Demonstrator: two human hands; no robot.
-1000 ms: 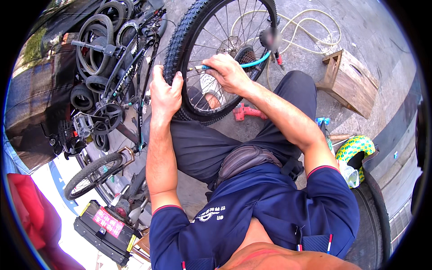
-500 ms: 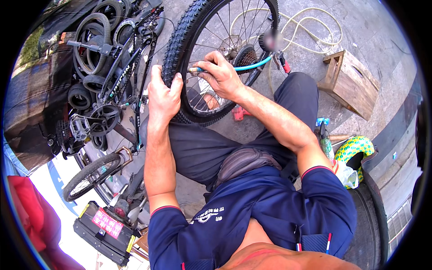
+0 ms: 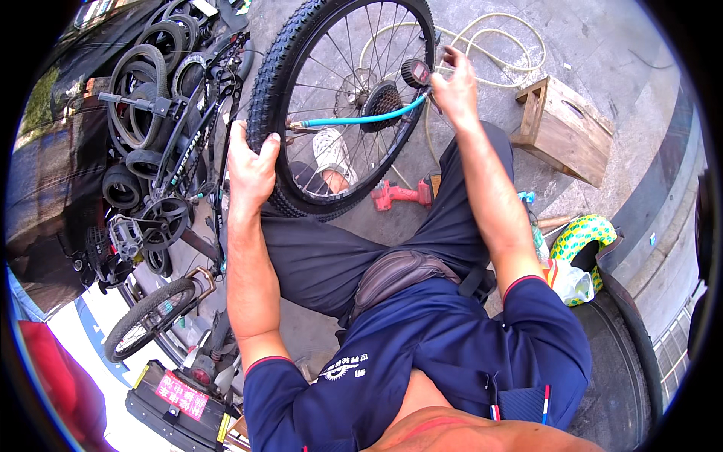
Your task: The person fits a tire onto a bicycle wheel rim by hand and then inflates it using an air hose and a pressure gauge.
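Observation:
My left hand (image 3: pixel 252 169) is wrapped round the knobby black tyre of a bicycle wheel (image 3: pixel 262 102), thumb on the near side. The wheel stands tilted between my legs, its spokes and rear sprockets (image 3: pixel 382 105) showing. A light-blue hose (image 3: pixel 354 120) crosses the spokes; its brass end sits at the inner rim, where the valve would be. Its other end joins a tyre inflator with a round black gauge (image 3: pixel 416 73). My right hand (image 3: pixel 457 89) is closed at the inflator's handle, which it mostly hides.
A red power tool (image 3: pixel 399 196) lies on the ground beyond my lap. To the right stand a wooden box (image 3: pixel 568 132) and a yellow-green wrapped tyre (image 3: pixel 580 245). A pale air hose (image 3: pixel 520 38) coils behind the wheel. Bike frames and old tyres (image 3: pixel 139 83) crowd the left.
My right hand has let go of the hose's brass end at the rim and moved right to the inflator. My left hand has stayed on the tyre. The view has shifted slightly.

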